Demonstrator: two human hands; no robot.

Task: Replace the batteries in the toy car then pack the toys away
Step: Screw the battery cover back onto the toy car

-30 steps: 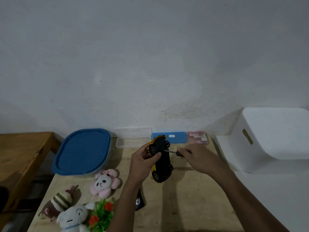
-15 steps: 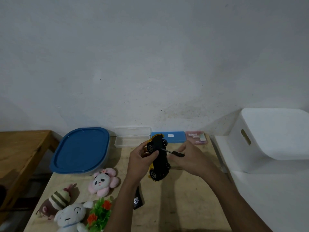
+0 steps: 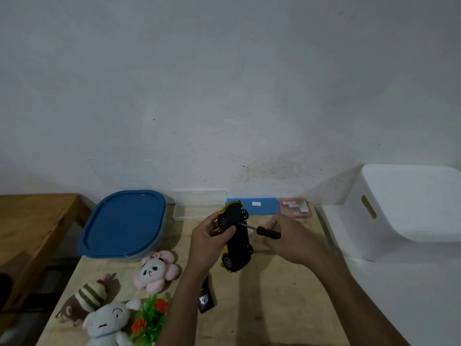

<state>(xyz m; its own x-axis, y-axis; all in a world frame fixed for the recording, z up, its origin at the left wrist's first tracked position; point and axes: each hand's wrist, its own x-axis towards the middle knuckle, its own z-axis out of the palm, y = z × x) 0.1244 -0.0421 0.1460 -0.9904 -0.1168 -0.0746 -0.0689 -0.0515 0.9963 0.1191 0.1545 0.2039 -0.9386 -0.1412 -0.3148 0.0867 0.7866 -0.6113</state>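
My left hand [image 3: 210, 242] grips a yellow toy car [image 3: 237, 239] and holds it on its side above the table, black underside facing right. My right hand [image 3: 290, 239] holds a black-handled screwdriver [image 3: 264, 231], whose metal tip touches the car's underside near the upper wheels. Several plush toys lie at the lower left: a pink flower panda [image 3: 156, 269], a brown striped one [image 3: 86, 299], a white puppy [image 3: 107, 323], and a green plastic plant with red flowers [image 3: 149, 319]. A large container with a blue lid [image 3: 124, 224] stands at the back left.
A clear plastic case [image 3: 199, 207], a blue box [image 3: 259, 206] and a pink packet [image 3: 295, 208] line the wall. A small black pouch [image 3: 206, 297] lies under my left forearm. A white bin [image 3: 409, 211] stands to the right, and a wooden bench [image 3: 30, 226] to the left.
My right hand has slid back along the screwdriver, showing more of its handle, with the tip still at the car's underside. The car has barely shifted.
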